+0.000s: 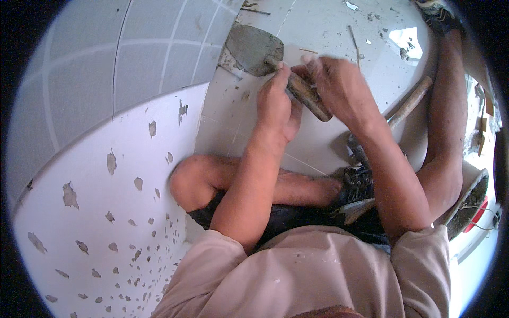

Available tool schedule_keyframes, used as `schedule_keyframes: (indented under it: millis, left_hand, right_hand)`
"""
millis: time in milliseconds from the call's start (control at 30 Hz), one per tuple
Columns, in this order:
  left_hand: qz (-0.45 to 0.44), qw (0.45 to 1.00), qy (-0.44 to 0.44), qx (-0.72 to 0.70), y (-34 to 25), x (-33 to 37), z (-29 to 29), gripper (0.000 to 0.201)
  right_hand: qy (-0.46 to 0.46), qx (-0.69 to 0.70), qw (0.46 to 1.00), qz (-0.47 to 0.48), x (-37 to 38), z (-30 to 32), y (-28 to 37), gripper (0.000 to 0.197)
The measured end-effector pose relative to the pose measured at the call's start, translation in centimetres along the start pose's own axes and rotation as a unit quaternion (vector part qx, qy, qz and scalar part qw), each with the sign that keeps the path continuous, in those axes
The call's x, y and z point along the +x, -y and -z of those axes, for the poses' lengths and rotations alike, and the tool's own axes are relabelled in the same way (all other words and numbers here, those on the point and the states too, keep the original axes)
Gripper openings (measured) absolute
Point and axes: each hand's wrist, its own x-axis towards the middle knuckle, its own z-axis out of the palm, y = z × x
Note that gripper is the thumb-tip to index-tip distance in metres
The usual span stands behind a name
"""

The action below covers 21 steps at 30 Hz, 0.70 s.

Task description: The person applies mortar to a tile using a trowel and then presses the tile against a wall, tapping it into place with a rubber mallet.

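A trowel with a wide grey blade [253, 50] and a worn wooden handle [310, 99] is held over the floor, its blade toward the tiled wall. My left hand [275, 100] is closed round it where blade and handle meet, thumb on top. Close by the handle, on its right side, is my right hand [342, 87], fingers curled. Motion smears those fingertips, and I cannot tell if they grip anything. To the right lies a hammer, its wooden handle [411, 100] slanting up and its metal head [357, 149] beside my right forearm.
Grey tiles [159, 47] cover the upper wall at left; the white wall [122, 201] below is pocked with chipped spots. Debris and a thin stick [354, 45] lie on the tiled floor. A dirty bucket [467, 204] stands at right. My bent legs frame the floor area.
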Motion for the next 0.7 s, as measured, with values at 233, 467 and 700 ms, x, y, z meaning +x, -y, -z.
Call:
schedule_keyframes:
  millis: [233, 467, 700]
  left_hand:
    - [0.017, 0.999, 0.022, 0.017, -0.6, 0.3, 0.0, 0.039]
    - [0.061, 0.998, 0.001, 0.017, -0.6, 1.0, 1.1, 0.038]
    - [0.047, 0.999, -0.015, 0.020, -0.6, 1.0, 0.7, 0.031]
  right_hand:
    - [0.172, 0.223, 0.959, 0.007, -2.0, -2.5, -1.2, 0.048]
    - [0.332, 0.496, 0.782, -0.178, -1.8, -3.5, -1.0, 0.022]
    - [0.208, 0.216, 0.953, -0.034, -2.0, -5.0, -1.4, 0.049]
